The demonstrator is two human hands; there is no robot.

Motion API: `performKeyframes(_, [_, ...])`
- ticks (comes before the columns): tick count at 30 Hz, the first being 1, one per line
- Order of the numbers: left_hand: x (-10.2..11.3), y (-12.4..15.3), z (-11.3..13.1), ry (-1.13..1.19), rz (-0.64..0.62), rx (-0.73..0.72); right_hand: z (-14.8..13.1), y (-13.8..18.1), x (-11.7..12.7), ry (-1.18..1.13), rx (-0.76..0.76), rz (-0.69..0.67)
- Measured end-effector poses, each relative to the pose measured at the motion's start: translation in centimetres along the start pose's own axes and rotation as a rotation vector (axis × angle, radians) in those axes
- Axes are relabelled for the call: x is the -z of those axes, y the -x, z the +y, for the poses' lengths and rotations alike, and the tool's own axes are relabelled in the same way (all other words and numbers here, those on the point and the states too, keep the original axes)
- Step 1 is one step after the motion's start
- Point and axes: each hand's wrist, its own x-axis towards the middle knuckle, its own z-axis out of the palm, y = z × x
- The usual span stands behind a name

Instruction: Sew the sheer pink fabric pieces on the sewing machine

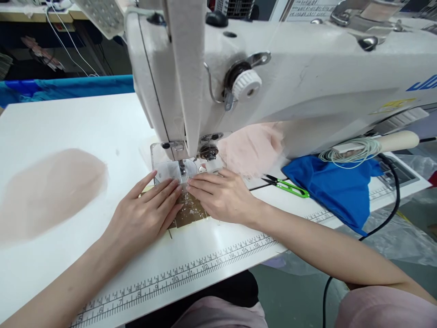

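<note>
"While both hands are down there, where exactly is the patch?"

"Brown and speckled, the patch (pixel 191 213) lies under and between the fingers, just on the person's side of the foot (pixel 183 170)."

"Which hand is nearer the foot?"

"Hard to rank: the fingertips of the left hand (pixel 150 207) and the right hand (pixel 223 193) come close from either side, almost meeting."

"Are they gripping?"

"No pinch shows. Both lie flat, palms down, fingers stretched out. Whether thin cloth sits beneath them, I can't tell."

"And its long axis?"

"Can't tell; the hands cover too much of the outline."

"What's around it?"

"A white table (pixel 44 123), with a ruler (pixel 205 269) printed along the near edge. Pink cloth (pixel 251 148) lies beyond the right hand, a sheer piece (pixel 68 187) off to the left. Snips (pixel 292 187) rest just beside the blue cloth (pixel 336 196)."

"Above that?"

"The machine (pixel 307 77) stands over the foot, its arm running rightward. Past the table's right end, crumpled plastic (pixel 392 241) shows below."
</note>
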Motion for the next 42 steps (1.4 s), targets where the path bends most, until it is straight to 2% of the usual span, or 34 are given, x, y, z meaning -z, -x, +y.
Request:
performKeyframes(4, [-0.4,0.1,-0.3,0.053,0.045,0.013,-0.1,-0.1,0.0,-0.014,-0.027,-0.017])
performKeyframes(9, [-0.8,0.0,-0.7,0.068,0.028,0.042,0.0,-0.4,0.0,-0.004,-0.079,-0.073])
performKeyframes(18, [-1.3,-0.6,-1.6,0.012,0.006,0.055,0.7,-0.9,-0.7,0.124,-0.087,-0.12])
performKeyframes(28, [-1.9,-0.9,-2.3,0.102,-0.068,0.185,1.1,-0.5,-0.3,0.099,-0.113,-0.134])
performKeyframes(37, [-1.7,-0.8,-2.3,-0.064,-0.047,0.259,0.9,-0.7,0.4,0.093,-0.152,-0.136])
performKeyframes(40, [-1.2,-0.8,-1.5,-0.173,-0.031,0.232,0.5,-0.9,0.4,0.044,-0.151,-0.102])
performKeyframes(42, [-0.5,-0.7,-0.4,-0.174,-0.022,0.118,0.0,-1.1,0.4,-0.05,-0.138,-0.115])
